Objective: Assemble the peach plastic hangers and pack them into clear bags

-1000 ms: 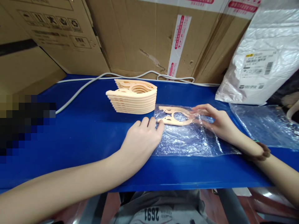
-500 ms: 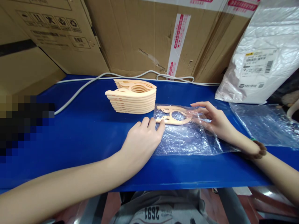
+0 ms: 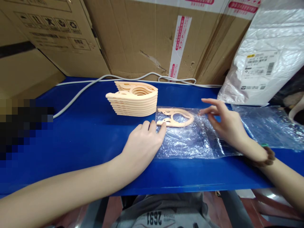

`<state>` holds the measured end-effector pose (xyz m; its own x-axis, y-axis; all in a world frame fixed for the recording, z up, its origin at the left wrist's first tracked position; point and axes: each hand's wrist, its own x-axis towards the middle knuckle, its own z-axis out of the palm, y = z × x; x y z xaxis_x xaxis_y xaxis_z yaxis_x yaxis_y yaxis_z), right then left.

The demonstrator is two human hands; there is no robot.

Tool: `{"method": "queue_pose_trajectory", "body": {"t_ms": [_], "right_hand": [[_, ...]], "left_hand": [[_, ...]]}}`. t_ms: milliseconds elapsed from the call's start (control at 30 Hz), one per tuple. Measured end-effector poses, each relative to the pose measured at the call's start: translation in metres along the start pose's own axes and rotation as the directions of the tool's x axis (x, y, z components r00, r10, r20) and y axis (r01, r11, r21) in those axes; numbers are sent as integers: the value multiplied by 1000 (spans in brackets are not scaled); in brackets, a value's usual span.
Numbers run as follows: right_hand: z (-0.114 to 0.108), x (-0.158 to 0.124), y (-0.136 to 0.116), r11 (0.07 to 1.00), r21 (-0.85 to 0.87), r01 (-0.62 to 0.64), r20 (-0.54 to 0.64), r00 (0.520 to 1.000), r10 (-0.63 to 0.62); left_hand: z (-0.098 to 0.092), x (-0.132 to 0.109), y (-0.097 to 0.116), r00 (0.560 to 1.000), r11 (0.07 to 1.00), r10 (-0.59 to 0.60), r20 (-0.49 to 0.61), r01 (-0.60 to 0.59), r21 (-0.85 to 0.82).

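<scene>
On the blue table, one flat peach-coloured plastic piece lies on or in a clear plastic bag; which of the two I cannot tell. My left hand rests at the bag's left edge, its index fingertip on the lower left end of the piece, the other fingers bent beside it. My right hand hovers over the bag's right part, thumb and fingers apart, holding nothing. A neat stack of similar peach pieces stands behind my left hand.
Cardboard boxes line the table's back, with a white cable in front. A white labelled parcel stands at the back right, near more clear plastic. The left side is pixelated.
My right hand has moved right, away from the piece's rounded end, and its fingers have come off it. My left hand has stayed nearly in place.
</scene>
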<state>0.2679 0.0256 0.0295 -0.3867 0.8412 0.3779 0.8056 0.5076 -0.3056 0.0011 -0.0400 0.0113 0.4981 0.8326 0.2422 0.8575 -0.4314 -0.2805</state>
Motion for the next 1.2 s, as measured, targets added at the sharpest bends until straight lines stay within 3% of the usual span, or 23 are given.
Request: {"method": "queue_pose_trajectory", "body": {"t_ms": [100,200,267,367,533,633,867,1000,1100,1200], "right_hand": [[-13,7,-6,976,-212,54,-133,988,-84],[-22,25,-23,948,-243,207,-105,966,-238],[-21,42,-41,952,-157,263,-46,961,-273],[-9,70,-70,943,-11,332,64,942,-331],[25,112,-105,830,26,557,135,821,-555],[44,130,-116,794,57,606,163,779,-606],[61,153,-121,849,203,488,164,838,-520],[44,156,-122,840,233,490,142,837,-528],[13,145,-117,831,244,499,90,842,-532],[-25,118,-98,860,177,479,116,858,-501]], "left_hand": [[0,2,2,1000,1000,-6,10,6,-3],[0,5,5,1000,1000,-3,9,3,-13],[0,6,6,1000,1000,2,9,-2,-24],[0,6,5,1000,999,-3,1,3,-34],[1,4,4,1000,999,-24,-13,24,-23],[2,4,2,999,999,-21,-33,20,-31],[8,10,-7,993,993,-13,-114,-1,-119],[12,12,-11,991,972,32,-128,-61,-226],[15,13,-14,989,918,99,-108,-133,-373],[19,13,-16,994,875,103,-19,-100,-473]]}}
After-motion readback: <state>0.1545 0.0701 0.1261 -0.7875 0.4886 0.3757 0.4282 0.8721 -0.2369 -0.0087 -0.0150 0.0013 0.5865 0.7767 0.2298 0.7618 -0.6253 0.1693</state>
